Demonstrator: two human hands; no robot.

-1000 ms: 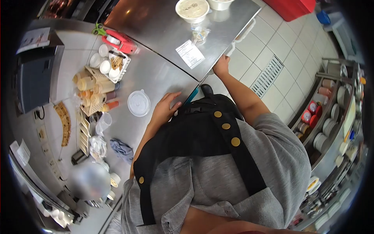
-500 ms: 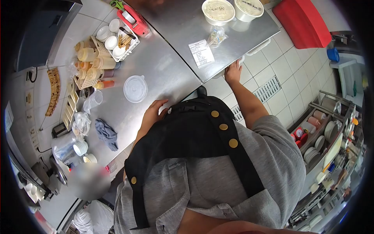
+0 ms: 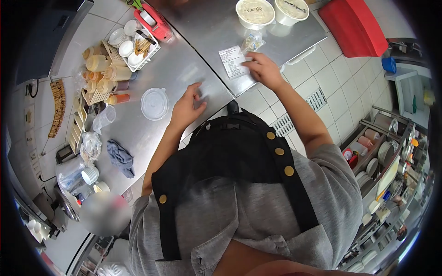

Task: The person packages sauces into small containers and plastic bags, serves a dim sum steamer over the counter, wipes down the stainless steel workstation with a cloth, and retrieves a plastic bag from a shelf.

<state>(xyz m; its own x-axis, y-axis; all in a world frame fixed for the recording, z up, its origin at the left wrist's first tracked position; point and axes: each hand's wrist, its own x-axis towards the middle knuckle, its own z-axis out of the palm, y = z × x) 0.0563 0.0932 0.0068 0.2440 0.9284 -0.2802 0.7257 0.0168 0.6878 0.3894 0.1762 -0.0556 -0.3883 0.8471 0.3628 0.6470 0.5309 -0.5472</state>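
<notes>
My left hand is over the steel counter, its fingers apart and holding nothing, just right of a round clear lid. My right hand reaches over the counter's right section, fingers spread at the right edge of a printed paper slip; whether they touch it I cannot tell. Beyond that hand lies a small clear plastic bag. Two lidded white tubs, one on the left and one on the right, stand at the far end.
Sauce bottles, a white basket of small lids and a red tape dispenser line the left side. A grey-blue cloth lies nearer. A red bin and shelves of dishes are on the right. A blurred person is lower left.
My right hand has come from the counter's front edge up over it to the paper slip. My left hand has moved forward over the counter, away from the apron.
</notes>
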